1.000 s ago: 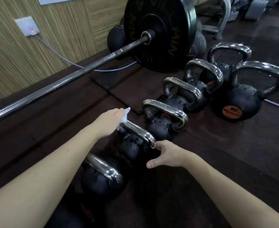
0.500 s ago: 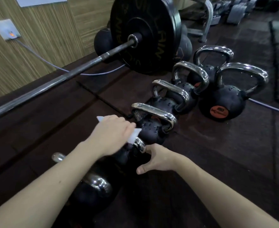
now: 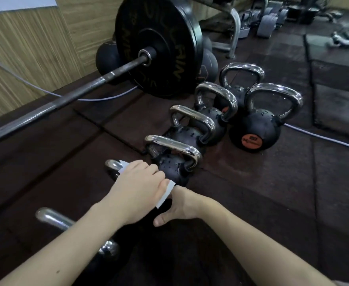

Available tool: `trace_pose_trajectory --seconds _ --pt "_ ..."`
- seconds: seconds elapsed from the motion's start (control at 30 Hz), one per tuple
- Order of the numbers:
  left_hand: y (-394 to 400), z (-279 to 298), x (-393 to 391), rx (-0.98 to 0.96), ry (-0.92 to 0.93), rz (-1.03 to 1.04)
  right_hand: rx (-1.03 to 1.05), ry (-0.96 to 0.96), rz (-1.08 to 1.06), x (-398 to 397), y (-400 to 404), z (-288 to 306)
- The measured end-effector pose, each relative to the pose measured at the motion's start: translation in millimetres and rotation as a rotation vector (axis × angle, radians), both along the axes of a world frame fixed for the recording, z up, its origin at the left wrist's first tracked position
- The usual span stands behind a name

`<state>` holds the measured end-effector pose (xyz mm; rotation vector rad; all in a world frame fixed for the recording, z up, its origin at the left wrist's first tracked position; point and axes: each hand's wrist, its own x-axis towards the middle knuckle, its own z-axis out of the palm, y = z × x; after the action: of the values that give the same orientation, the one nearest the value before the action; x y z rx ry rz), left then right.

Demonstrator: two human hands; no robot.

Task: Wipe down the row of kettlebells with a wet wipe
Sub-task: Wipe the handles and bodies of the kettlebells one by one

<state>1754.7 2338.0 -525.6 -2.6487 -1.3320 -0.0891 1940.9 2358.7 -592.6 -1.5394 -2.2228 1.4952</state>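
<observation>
Black kettlebells with chrome handles stand in a row on the dark floor. My left hand grips a white wet wipe wrapped over the handle of the second-nearest kettlebell, whose body is mostly hidden beneath my hands. My right hand rests against that kettlebell's right side, thumb pointing left, fingers hidden behind it. The nearest kettlebell lies under my left forearm. Beyond my hands the row continues with three kettlebells.
A larger kettlebell with an orange label and another stand at the row's far end. A loaded barbell with a black plate crosses the left. A white cable runs along the floor. Gym equipment stands at the back.
My left hand slid with the wipe from the handle's left end to cover its middle and right part. My right hand stayed at the kettlebell's side. The view shifted closer.
</observation>
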Motion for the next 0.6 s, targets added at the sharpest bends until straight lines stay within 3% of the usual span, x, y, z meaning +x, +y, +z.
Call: trace_pose_trajectory --seconds 0.23,0.4,0.5,0.57,0.6 --pt "29 10 -35 -0.083 -0.129 0.171 0.026 -0.043 0.009 4 -2 10" --pt "44 4 -75 -0.466 -0.605 0.557 0.013 -0.025 0.011 5 -4 15" --pt "31 2 -67 -0.311 -0.419 0.464 0.024 -0.015 0.014 5 -5 16" --pt "18 -4 -49 -0.118 -0.204 0.232 0.024 -0.027 0.006 3 -5 19" --pt "13 0 -42 -0.111 -0.189 0.151 0.025 -0.031 -0.001 2 -5 18"
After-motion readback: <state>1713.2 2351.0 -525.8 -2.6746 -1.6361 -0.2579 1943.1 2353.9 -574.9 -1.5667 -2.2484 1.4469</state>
